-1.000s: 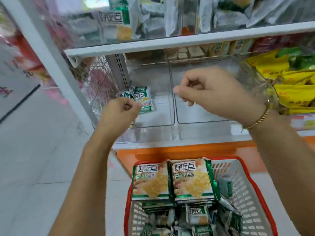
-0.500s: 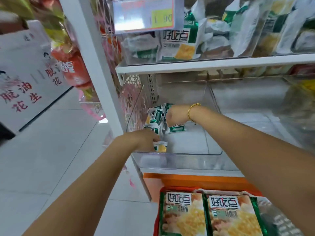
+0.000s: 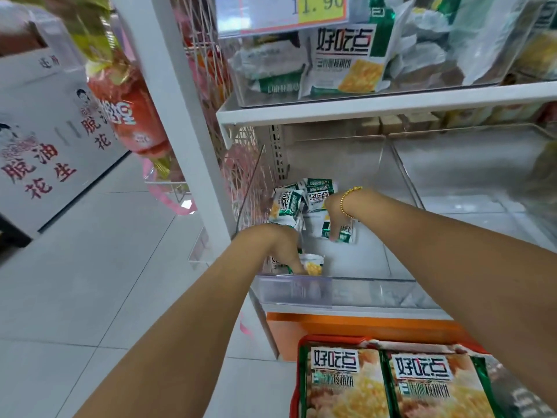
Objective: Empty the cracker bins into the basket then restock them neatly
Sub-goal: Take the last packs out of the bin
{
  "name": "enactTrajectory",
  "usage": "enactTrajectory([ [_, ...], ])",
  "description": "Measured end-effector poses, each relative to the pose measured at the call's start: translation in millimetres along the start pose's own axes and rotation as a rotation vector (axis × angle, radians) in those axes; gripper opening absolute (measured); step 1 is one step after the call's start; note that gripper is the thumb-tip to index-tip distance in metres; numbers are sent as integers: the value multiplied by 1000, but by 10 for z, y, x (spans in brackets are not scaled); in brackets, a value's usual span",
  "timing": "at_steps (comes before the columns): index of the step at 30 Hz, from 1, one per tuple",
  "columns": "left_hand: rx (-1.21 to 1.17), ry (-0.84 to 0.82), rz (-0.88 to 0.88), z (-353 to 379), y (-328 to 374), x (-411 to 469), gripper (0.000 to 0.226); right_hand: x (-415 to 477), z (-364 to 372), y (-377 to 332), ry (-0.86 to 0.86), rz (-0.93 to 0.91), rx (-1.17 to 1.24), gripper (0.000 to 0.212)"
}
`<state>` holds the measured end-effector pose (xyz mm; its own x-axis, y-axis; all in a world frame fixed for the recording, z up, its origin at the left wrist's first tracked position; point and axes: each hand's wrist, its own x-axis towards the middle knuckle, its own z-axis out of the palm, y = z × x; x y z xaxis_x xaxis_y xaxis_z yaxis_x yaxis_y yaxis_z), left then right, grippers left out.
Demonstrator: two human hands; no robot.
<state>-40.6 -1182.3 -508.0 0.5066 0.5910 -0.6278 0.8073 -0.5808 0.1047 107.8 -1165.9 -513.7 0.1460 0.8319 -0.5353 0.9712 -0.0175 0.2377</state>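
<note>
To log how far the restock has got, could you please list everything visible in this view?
small green-and-white cracker packets: about six, green and white, inside the lower left bin
clear plastic bins: two, transparent, side by side on the lower shelf
upper clear bin: one, transparent, shelf above, holding more packets
large green cracker bags: two, green and yellow, side by side on top of the basket
red plastic basket: one, red, below the shelf
yellow price label: one, yellow, top edge
white carton with red characters: one, far left
red snack bag: one, hanging left of the shelf post
left hand: fingers on a front packet
right hand: gold bracelet, fingers on a packet further back
</note>
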Motion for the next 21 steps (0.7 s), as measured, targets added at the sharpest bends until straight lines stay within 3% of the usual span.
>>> enactTrajectory([
  [2,-39,13,21,-1,12,8,72,-9,11,52,-42,29,7,93],
  [3,-49,16,27,-1,17,7,73,-9,6,78,-55,31,16,97],
  [6,-40,33,53,5,9,-7,76,-59,-43,135,-99,23,102,86],
  [10,-93,75,68,-7,5,-74,86,6,-80,177,-129,-46,224,91],
  [14,-190,292,58,-73,30,-235,93,-24,-167,238,20,-21,325,42],
  [21,-249,497,1,-15,16,-606,88,16,-99,134,-24,-93,72,62],
])
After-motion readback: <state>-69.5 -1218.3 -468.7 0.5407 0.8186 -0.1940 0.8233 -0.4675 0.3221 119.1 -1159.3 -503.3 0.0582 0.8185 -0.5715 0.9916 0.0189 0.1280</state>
